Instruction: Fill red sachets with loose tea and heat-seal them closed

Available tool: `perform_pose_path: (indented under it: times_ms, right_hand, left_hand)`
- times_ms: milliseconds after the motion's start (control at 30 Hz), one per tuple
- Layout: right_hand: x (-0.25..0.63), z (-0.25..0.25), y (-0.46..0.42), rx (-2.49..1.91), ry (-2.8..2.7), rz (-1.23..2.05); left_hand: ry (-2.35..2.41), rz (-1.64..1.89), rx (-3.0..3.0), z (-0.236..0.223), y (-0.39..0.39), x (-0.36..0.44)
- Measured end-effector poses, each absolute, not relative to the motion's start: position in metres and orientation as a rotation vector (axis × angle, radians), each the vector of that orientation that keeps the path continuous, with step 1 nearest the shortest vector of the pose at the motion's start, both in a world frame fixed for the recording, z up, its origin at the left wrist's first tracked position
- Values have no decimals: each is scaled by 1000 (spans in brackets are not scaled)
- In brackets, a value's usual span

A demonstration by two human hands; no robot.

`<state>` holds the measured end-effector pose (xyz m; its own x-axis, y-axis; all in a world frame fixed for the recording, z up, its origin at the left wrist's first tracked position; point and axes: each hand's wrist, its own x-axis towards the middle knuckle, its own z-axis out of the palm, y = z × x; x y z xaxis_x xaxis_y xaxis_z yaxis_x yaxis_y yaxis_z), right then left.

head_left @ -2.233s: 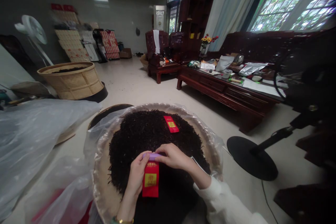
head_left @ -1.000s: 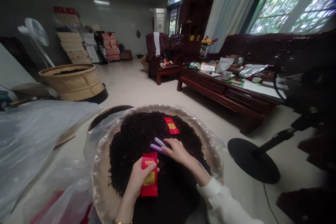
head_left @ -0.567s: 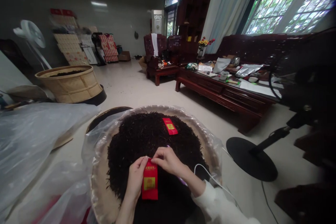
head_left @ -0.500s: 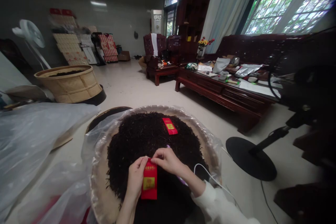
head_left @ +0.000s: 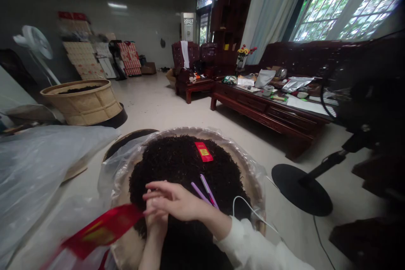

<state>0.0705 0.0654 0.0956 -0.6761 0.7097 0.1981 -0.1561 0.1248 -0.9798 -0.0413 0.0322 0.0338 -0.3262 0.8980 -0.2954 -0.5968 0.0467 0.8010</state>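
- Right hand (head_left: 179,202) crosses over the left hand (head_left: 156,219), fingers loosely spread.
- Blurred red packet (head_left: 106,230) extends toward eight o'clock from the left hand; its grip is unclear.
- Purple hair straightener (head_left: 209,190) lies open on dark leaves (head_left: 167,156), second red packet (head_left: 204,152) at twelve o'clock from it.

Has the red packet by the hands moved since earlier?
Yes, leftward: the red packet, earlier over the dark leaves, now extends past the basket's left rim.
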Motion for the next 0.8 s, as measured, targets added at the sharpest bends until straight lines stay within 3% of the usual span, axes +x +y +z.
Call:
perform_pose_path:
  times_ms: [67, 167, 200, 400, 800]
  right_hand:
    - [73, 98, 79, -657, -1810, 1353]
    - [104, 93, 126, -1300, -1955, 647]
    - [118, 88, 143, -1430, -1937, 570]
    - [169, 48, 204, -1838, -1925, 470]
    - [186, 25, 211, -1977, -1990, 464]
  left_hand:
    - [1069, 1516, 367, 39, 31, -41]
    - [1074, 1451, 328, 52, 30, -41]
    - [1085, 1447, 321, 55, 30, -41]
    - [1118, 1384, 347, 58, 32, -35]
    - [1151, 1386, 409, 46, 36, -32]
